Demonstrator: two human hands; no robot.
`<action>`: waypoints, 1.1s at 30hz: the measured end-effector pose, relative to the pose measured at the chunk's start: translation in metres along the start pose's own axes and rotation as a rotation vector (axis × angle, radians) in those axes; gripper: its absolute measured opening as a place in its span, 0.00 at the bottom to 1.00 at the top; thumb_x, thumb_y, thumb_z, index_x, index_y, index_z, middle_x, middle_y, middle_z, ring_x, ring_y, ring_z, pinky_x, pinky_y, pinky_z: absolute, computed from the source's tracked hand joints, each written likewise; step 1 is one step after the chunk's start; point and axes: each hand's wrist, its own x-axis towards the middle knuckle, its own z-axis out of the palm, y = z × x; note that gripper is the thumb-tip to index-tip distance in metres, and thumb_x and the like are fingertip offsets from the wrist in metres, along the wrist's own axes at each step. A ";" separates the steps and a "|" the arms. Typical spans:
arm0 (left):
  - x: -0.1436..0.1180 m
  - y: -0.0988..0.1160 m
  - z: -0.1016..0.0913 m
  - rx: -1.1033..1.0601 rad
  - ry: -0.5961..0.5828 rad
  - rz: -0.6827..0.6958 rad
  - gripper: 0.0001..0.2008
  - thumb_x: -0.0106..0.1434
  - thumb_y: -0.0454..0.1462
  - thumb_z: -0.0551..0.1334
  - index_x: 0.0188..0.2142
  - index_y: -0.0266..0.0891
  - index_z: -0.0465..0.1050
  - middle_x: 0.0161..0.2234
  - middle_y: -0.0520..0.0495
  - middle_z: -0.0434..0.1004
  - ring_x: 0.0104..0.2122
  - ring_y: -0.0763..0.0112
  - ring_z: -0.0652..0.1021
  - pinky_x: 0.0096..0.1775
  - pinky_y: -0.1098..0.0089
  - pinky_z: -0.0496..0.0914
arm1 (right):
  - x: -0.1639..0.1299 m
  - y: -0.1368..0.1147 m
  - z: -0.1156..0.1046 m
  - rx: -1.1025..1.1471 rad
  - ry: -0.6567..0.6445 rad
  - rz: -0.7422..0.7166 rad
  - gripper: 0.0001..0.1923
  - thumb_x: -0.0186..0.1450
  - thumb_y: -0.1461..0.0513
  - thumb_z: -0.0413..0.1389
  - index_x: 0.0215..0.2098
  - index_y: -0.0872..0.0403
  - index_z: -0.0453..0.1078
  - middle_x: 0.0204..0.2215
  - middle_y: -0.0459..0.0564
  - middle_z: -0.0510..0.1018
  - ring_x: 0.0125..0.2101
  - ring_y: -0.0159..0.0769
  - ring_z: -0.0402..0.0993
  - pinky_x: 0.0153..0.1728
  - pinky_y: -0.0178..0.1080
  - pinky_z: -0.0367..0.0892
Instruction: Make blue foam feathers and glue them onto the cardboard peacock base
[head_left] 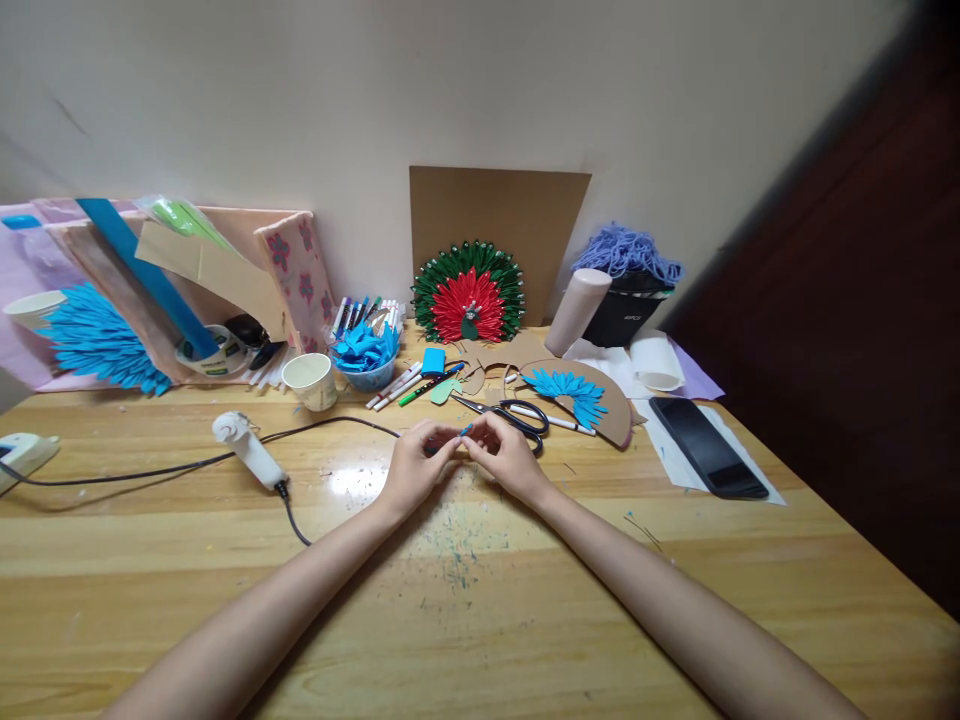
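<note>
We pinch small blue paper strip (466, 431) between left hand (417, 462) and right hand (504, 455), fingertips closed on it, low over bench (480, 590). We judge: keep fold tight, edges aligned, clear of scissors (517, 418).

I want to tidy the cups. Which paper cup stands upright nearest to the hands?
The paper cup beside the blue bowl, left of both hands. The cup at the far left edge is farther, and the cup near the phone lies on its side.

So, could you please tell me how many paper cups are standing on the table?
2 that I can make out: one paper cup beside the blue bowl, another cup at the far left edge behind the blue fan. Clutter may hide more.
</note>
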 end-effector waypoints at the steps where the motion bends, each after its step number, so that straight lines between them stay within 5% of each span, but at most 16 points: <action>1: 0.001 -0.003 0.001 -0.075 -0.010 -0.043 0.10 0.57 0.40 0.60 0.35 0.36 0.73 0.32 0.45 0.76 0.32 0.68 0.76 0.36 0.68 0.71 | 0.000 0.000 0.000 -0.001 -0.007 0.005 0.09 0.59 0.56 0.53 0.31 0.54 0.62 0.24 0.44 0.69 0.22 0.29 0.64 0.23 0.32 0.60; 6: 0.003 -0.011 0.003 -0.302 -0.048 -0.161 0.12 0.54 0.41 0.63 0.35 0.35 0.72 0.31 0.45 0.77 0.31 0.68 0.77 0.36 0.67 0.72 | 0.000 0.000 0.000 -0.020 -0.031 -0.003 0.08 0.60 0.57 0.52 0.30 0.53 0.63 0.25 0.44 0.70 0.23 0.29 0.64 0.23 0.32 0.60; 20: 0.002 -0.010 0.002 -0.186 -0.095 -0.109 0.15 0.57 0.41 0.60 0.41 0.35 0.71 0.34 0.43 0.76 0.31 0.69 0.76 0.36 0.67 0.71 | 0.000 0.000 -0.001 -0.045 -0.037 0.014 0.06 0.60 0.60 0.51 0.28 0.53 0.61 0.23 0.43 0.68 0.22 0.28 0.62 0.23 0.32 0.57; 33: 0.002 -0.004 0.001 -0.175 -0.065 -0.115 0.11 0.57 0.42 0.59 0.34 0.35 0.69 0.29 0.49 0.73 0.28 0.72 0.73 0.32 0.72 0.68 | 0.001 -0.001 -0.002 -0.018 -0.078 -0.007 0.04 0.60 0.60 0.50 0.30 0.53 0.61 0.24 0.43 0.67 0.22 0.28 0.63 0.23 0.32 0.58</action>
